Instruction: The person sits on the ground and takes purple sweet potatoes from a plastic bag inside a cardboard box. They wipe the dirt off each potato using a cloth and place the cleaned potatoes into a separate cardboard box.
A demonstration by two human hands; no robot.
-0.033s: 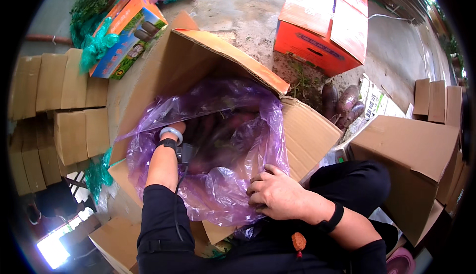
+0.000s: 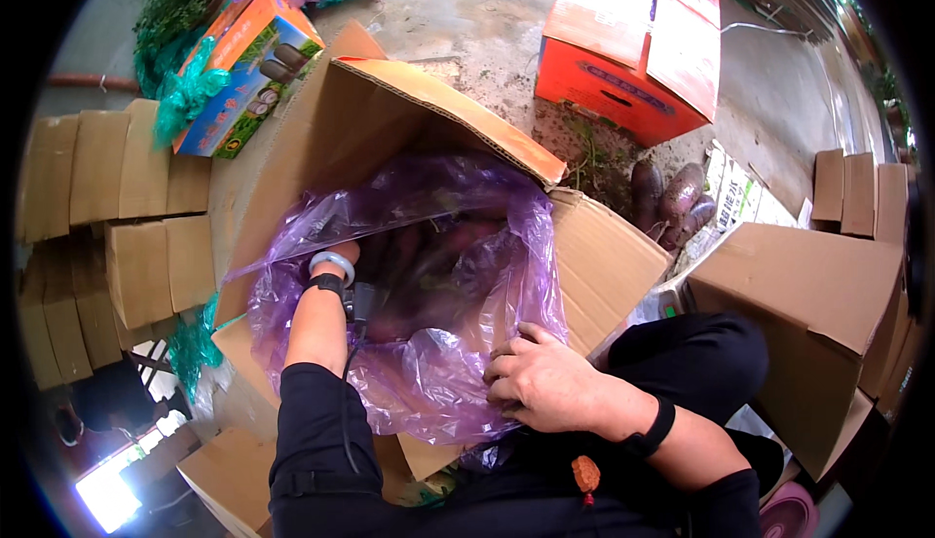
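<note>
Your left hand, inside the purple bag, is nearer the dark roots.
Roots lie mid-bag; left grip can't be told, your right hand pinches the bag's near-right rim.

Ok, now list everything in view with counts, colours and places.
Open carton: one, brown, centre
Purple bag: one, translucent purple, lining that carton
Bagged tubers: several, reddish, inside bag, count unclear
Loose tubers: at least four, purplish, right of centre and top
Sheet: one, white, beside loose tubers
Red box: one, orange-red, upper right
Printed box: one, orange and blue, upper left
Other cartons: many, brown, both sides
Plastic: several pieces, green and purple, left
Plant: one, green, upper left
Basin: one, pink, lower right
Bangle: one, pale, left wrist
Left hand: one, bare, in bag, partly hidden
Right hand: one, bare, fingers against bag's near edge
</note>
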